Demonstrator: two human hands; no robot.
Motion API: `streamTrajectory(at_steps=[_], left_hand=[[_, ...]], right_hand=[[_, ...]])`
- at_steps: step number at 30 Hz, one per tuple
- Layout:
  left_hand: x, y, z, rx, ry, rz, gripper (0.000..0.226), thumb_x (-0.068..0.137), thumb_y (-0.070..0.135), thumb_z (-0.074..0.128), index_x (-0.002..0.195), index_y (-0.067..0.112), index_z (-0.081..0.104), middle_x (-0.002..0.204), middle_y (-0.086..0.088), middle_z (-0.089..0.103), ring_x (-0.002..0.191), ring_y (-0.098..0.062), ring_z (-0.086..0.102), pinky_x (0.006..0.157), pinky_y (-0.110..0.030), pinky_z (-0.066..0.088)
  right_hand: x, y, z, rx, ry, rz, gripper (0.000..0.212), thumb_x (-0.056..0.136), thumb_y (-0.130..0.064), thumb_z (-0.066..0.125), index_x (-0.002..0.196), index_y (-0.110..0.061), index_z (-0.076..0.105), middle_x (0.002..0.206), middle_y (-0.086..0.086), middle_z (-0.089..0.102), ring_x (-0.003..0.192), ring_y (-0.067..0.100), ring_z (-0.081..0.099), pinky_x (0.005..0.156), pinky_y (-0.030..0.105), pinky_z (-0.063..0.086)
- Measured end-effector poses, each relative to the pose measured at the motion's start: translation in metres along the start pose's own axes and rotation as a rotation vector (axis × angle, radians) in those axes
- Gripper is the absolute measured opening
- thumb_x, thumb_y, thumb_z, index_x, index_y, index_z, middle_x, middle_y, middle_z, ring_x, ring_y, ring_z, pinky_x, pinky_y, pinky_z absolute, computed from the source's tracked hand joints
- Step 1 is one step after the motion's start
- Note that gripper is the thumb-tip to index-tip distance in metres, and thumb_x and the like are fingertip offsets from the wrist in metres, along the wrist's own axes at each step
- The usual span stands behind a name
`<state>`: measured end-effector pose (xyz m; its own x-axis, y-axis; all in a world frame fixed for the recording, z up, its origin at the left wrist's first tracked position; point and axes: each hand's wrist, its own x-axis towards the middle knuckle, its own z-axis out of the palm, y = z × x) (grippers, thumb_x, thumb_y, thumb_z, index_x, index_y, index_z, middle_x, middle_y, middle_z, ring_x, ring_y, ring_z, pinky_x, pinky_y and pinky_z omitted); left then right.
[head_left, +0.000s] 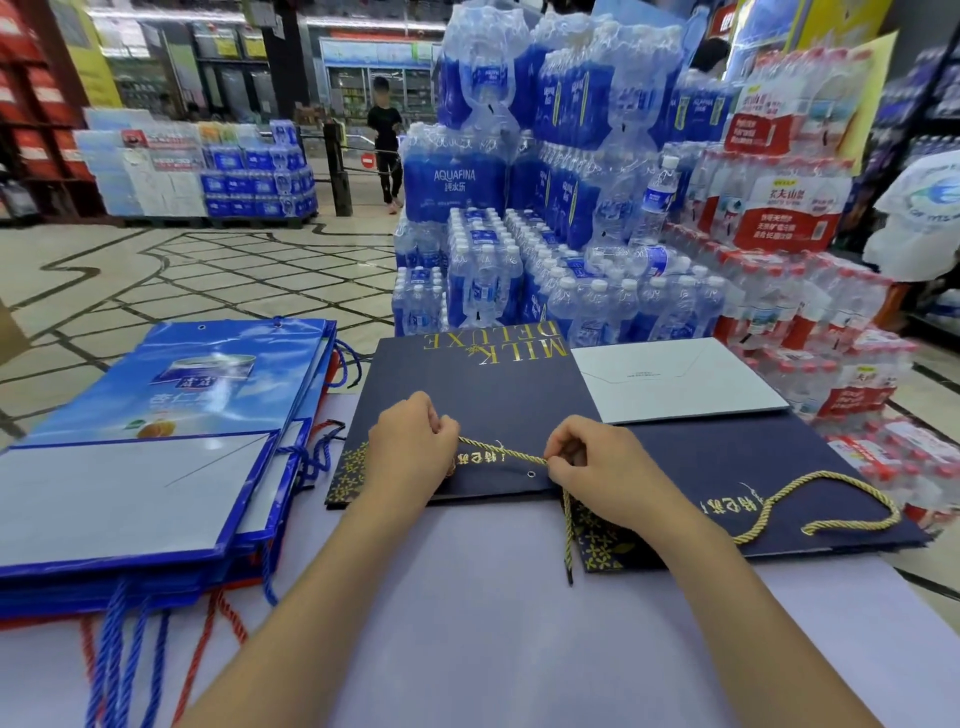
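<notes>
The pale desk (493, 639) lies nearest, crossed by both forearms. Left hand (410, 441) and right hand (597, 467) each pinch the gold rope cord (504, 453) in curled fingers. It runs taut between them over the flat navy Milk Deluxe bag (467, 379), close to its eyelet (531, 474). Stacked blue gift bags (156, 441) lie to the left. A second navy bag (727, 457) lies to the right, with Aquafina water packs (519, 260) behind.
</notes>
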<state>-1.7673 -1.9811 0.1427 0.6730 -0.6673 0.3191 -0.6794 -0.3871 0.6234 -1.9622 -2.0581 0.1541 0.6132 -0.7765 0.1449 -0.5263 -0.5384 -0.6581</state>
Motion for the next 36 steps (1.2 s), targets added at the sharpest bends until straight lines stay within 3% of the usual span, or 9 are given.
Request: streamTrajectory(at_steps=[4, 6, 8, 11, 20, 24, 28, 32, 36], left_hand=[[-0.003, -0.003, 0.001, 0.387, -0.006, 0.127, 0.012, 0.092, 0.024, 0.050, 0.099, 0.015, 0.055, 0.100, -0.004, 0.058, 0.087, -0.025, 0.054, 0.071, -0.035, 0.040], [-0.004, -0.004, 0.002, 0.328, -0.002, 0.331, 0.026, 0.087, 0.011, 0.051, 0.112, 0.017, 0.058, 0.112, -0.002, 0.061, 0.103, -0.026, 0.053, 0.083, -0.037, 0.040], [-0.008, -0.002, 0.005, 0.111, -0.148, 0.543, 0.035, 0.088, 0.007, 0.051, 0.121, 0.017, 0.060, 0.120, 0.001, 0.062, 0.112, -0.023, 0.051, 0.094, -0.039, 0.039], [-0.015, 0.002, 0.016, 0.096, -0.314, 0.737, 0.029, 0.096, 0.022, 0.051, 0.123, 0.023, 0.063, 0.116, 0.005, 0.062, 0.108, -0.018, 0.050, 0.097, -0.032, 0.037], [-0.007, -0.008, 0.014, 0.125, -0.110, 0.359, 0.011, 0.090, 0.025, 0.056, 0.086, 0.016, 0.062, 0.084, 0.003, 0.059, 0.087, -0.018, 0.047, 0.077, -0.032, 0.040], [-0.005, -0.010, 0.011, 0.208, -0.037, 0.242, 0.013, 0.088, 0.027, 0.053, 0.085, 0.016, 0.059, 0.085, 0.001, 0.058, 0.087, -0.019, 0.046, 0.073, -0.031, 0.039], [-0.008, -0.006, 0.010, 0.365, -0.022, 0.211, 0.015, 0.089, 0.030, 0.049, 0.093, 0.019, 0.058, 0.093, 0.000, 0.058, 0.087, -0.019, 0.042, 0.072, -0.032, 0.035], [-0.008, -0.008, 0.011, 0.230, -0.010, 0.408, 0.034, 0.081, 0.016, 0.052, 0.114, 0.018, 0.062, 0.114, -0.001, 0.059, 0.110, -0.026, 0.050, 0.088, -0.040, 0.039], [-0.018, 0.003, 0.018, -0.003, -0.332, 0.657, 0.038, 0.090, 0.010, 0.047, 0.125, 0.017, 0.060, 0.124, 0.003, 0.061, 0.119, -0.019, 0.049, 0.101, -0.040, 0.041]], right_hand=[[0.006, 0.008, 0.009, -0.094, 0.131, -0.058, 0.005, 0.090, -0.020, 0.063, 0.088, -0.024, 0.061, 0.081, -0.012, 0.060, 0.071, 0.002, 0.051, 0.071, 0.023, 0.043], [0.009, 0.010, 0.010, -0.130, 0.170, -0.063, 0.006, 0.090, -0.024, 0.065, 0.086, -0.025, 0.061, 0.084, -0.011, 0.057, 0.074, 0.004, 0.050, 0.074, 0.025, 0.042], [0.011, 0.013, 0.011, -0.161, 0.188, -0.057, 0.013, 0.089, -0.030, 0.068, 0.080, -0.026, 0.060, 0.083, -0.010, 0.055, 0.076, 0.007, 0.050, 0.074, 0.027, 0.042], [0.012, 0.012, 0.013, -0.196, 0.192, -0.052, 0.021, 0.087, -0.036, 0.070, 0.073, -0.027, 0.056, 0.082, -0.008, 0.055, 0.079, 0.012, 0.052, 0.075, 0.029, 0.043], [0.004, 0.006, 0.007, -0.163, 0.060, -0.062, 0.005, 0.087, -0.024, 0.065, 0.092, -0.026, 0.068, 0.092, -0.012, 0.054, 0.088, 0.008, 0.052, 0.082, 0.025, 0.046], [0.006, 0.007, 0.007, -0.191, 0.105, -0.041, 0.011, 0.091, -0.017, 0.060, 0.096, -0.021, 0.069, 0.092, -0.010, 0.053, 0.090, 0.010, 0.052, 0.085, 0.027, 0.046], [0.007, 0.007, 0.009, -0.221, 0.177, 0.002, 0.008, 0.092, -0.028, 0.064, 0.090, -0.020, 0.066, 0.092, -0.006, 0.056, 0.088, 0.013, 0.054, 0.081, 0.027, 0.044], [0.009, 0.008, 0.007, -0.237, 0.206, 0.061, 0.018, 0.089, -0.038, 0.068, 0.080, -0.023, 0.062, 0.085, -0.008, 0.059, 0.083, 0.013, 0.054, 0.074, 0.027, 0.042], [0.008, 0.010, 0.002, -0.145, 0.170, 0.060, 0.015, 0.084, -0.036, 0.074, 0.076, -0.026, 0.067, 0.079, -0.011, 0.065, 0.080, 0.011, 0.058, 0.076, 0.028, 0.047]])
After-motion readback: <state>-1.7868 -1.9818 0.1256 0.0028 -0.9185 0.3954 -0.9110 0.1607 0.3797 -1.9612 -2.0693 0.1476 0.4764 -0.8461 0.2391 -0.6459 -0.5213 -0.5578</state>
